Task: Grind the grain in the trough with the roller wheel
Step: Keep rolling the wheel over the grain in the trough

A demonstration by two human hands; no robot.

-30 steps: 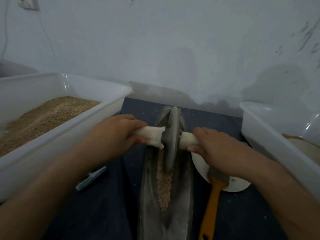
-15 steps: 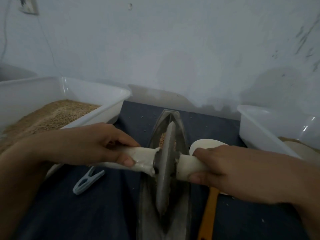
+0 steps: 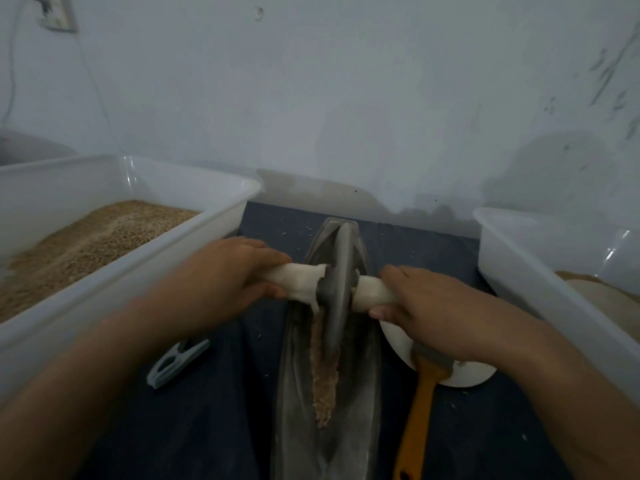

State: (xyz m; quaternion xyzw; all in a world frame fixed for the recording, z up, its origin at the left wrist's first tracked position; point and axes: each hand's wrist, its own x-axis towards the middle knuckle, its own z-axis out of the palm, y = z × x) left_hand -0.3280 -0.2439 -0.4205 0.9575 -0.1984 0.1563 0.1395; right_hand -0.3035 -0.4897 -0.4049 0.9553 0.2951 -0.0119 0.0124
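CHANGE: roller wheel [image 3: 337, 289] rolled from the near part of the trough [image 3: 363, 393] back toward its far tip at frame centre, uncovering a strip of grain [image 3: 323, 379] | HANDS: left hand [image 3: 221, 275] and right hand [image 3: 426, 303] each clamped on the cloth-wrapped axle [image 3: 298, 280], either side of the wheel | MEANING: one pass likely finished; grain looked coarse, more strokes needed

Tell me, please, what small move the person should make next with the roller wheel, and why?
Probably roll the roller wheel back toward the body. It sits at the far end of the trough, the left hand and right hand gripping its cloth-wrapped handles, while the strip of grain lies along the groove on the near side of the wheel, uncovered.
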